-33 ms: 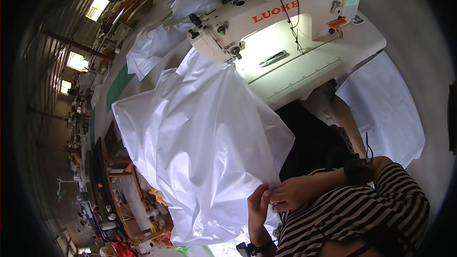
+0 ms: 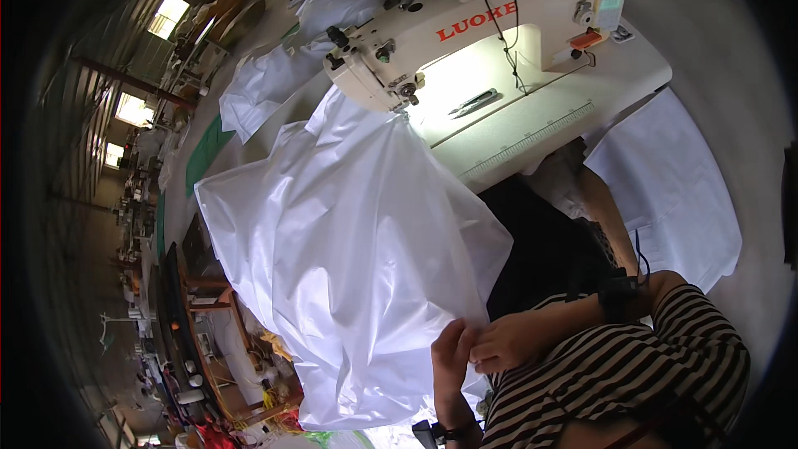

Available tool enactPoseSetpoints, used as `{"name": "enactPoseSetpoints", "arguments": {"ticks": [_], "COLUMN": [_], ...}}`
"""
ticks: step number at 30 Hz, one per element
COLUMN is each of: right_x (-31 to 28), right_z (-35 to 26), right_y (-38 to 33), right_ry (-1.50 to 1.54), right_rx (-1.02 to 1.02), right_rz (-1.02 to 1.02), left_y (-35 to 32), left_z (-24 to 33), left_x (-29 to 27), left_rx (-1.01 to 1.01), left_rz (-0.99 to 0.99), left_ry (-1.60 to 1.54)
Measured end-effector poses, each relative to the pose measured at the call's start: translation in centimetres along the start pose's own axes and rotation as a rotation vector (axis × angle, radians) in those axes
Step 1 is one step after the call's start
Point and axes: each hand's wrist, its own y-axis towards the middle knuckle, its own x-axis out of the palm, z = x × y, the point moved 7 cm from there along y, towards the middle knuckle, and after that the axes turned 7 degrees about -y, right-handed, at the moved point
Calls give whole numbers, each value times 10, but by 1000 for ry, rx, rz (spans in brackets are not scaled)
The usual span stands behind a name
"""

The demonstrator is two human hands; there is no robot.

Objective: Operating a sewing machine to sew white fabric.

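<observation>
A glossy white sheet of fabric (image 2: 349,258) hangs in folds from under the needle end of the sewing machine (image 2: 490,25) down to my lap. My left hand (image 2: 450,356) pinches its near edge, with thumb and fingers drawn together. Right beside it, almost touching, my right hand (image 2: 504,341) has its fingers curled onto the same edge. Whatever lies between the fingertips is too small to make out. Thread snips (image 2: 475,103) rest on the lit machine bed, to the right of the needle.
More white fabric (image 2: 258,87) is heaped beyond the machine's left end. Another white piece (image 2: 665,183) hangs at the right, by my leg. A wooden stand (image 2: 212,303) and several coloured scraps are at the lower left. Long rows of workshop equipment run along the left side.
</observation>
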Motion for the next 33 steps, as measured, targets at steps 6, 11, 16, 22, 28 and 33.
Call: {"name": "enactPoseSetpoints", "arguments": {"ticks": [6, 11, 16, 22, 28, 33], "right_x": [-34, 6, 91, 23, -7, -4], "right_z": [49, 135, 195, 52, -2, -9], "right_y": [-57, -87, -94, -55, -28, -26], "right_ry": [126, -37, 659, -54, -200, -240], "right_rx": [574, 1059, 1157, 252, -15, -20], "right_rz": [222, -40, 124, 169, 77, 56], "left_y": [-8, -12, -10, -18, -10, -3], "left_z": [-6, 6, 29, 61, 73, 49], "left_x": [-15, -17, -8, -8, 39, 31], "left_rx": [60, 138, 412, 479, 568, 410], "left_rz": [236, 345, 311, 306, 20, -60], "left_ry": [-97, 53, 328, 517, 626, 275]}}
